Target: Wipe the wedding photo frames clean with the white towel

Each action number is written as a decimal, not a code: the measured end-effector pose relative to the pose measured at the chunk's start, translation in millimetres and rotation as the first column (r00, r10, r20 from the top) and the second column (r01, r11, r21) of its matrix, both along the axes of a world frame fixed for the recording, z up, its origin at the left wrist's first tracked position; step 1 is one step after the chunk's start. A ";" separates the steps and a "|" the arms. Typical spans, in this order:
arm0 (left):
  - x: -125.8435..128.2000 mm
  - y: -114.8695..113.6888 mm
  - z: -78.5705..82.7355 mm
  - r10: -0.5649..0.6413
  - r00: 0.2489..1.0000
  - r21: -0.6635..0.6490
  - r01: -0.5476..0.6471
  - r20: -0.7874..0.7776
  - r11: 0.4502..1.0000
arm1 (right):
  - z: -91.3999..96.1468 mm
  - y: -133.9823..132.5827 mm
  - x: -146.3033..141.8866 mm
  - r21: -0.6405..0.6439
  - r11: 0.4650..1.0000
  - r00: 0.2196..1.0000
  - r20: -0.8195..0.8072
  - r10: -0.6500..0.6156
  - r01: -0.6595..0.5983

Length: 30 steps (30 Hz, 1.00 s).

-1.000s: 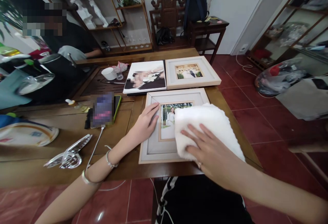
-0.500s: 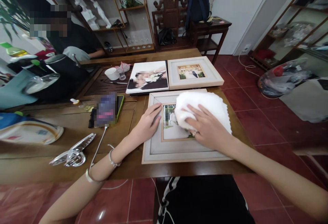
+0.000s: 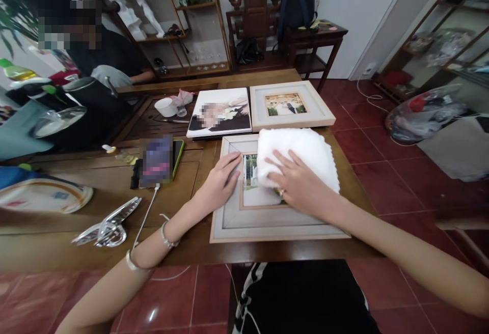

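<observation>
A pale wooden picture frame (image 3: 244, 222) with a photo in its middle lies flat at the near edge of the wooden table (image 3: 179, 252). My left hand (image 3: 219, 181) rests flat on the frame's left border, fingers stretched out. A folded white cloth (image 3: 301, 153) covers the frame's upper right part. My right hand (image 3: 298, 184) presses flat on the cloth's near edge, fingers spread over it.
Behind the frame lie a canvas photo print (image 3: 219, 112) and a second framed photo (image 3: 290, 105). A phone (image 3: 156, 161) on a cable, a silver ornament (image 3: 107, 224), a plate (image 3: 42, 199) and a white cup (image 3: 165, 107) sit to the left. A person sits at the far left.
My right hand slid the white cloth from the frame's lower right corner up and left over the photo. My left hand has stayed on the frame's left border.
</observation>
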<state>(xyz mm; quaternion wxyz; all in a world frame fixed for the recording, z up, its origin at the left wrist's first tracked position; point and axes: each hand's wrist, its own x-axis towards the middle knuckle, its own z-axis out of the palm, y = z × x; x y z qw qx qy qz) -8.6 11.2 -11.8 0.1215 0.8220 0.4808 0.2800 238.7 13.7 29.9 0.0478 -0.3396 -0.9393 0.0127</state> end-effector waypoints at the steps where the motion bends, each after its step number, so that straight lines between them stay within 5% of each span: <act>1: -0.1 0.1 -0.4 -0.002 1.000 0.000 0.002 0.000 1.000 | 2.2 -11.8 0.9 -0.036 0.999 1.000 0.002 0.019 -0.019; 7: -0.2 -0.5 -1.2 0.001 1.000 0.018 -0.001 -0.013 1.000 | 16.6 -76.5 12.0 -0.175 0.980 0.994 -0.064 0.084 -0.094; 11: -0.4 -0.7 -0.5 0.004 1.000 0.014 -0.003 -0.026 1.000 | 18.2 -85.6 14.4 -0.216 0.971 0.989 -0.129 0.073 -0.100; 15: -0.3 -0.4 -1.1 0.000 0.999 0.023 0.001 -0.032 1.000 | 7.6 -62.8 13.1 -0.153 0.985 0.981 -0.184 0.055 -0.084; 23: -0.3 -0.6 -1.5 -0.006 1.000 0.031 0.007 -0.017 0.999 | -9.5 4.9 11.1 0.175 0.983 0.956 -0.293 0.002 0.052; 30: -0.5 0.4 -2.5 -0.011 1.000 0.025 0.011 0.000 1.000 | -7.3 47.7 -3.4 0.146 0.983 0.982 -0.167 -0.088 0.113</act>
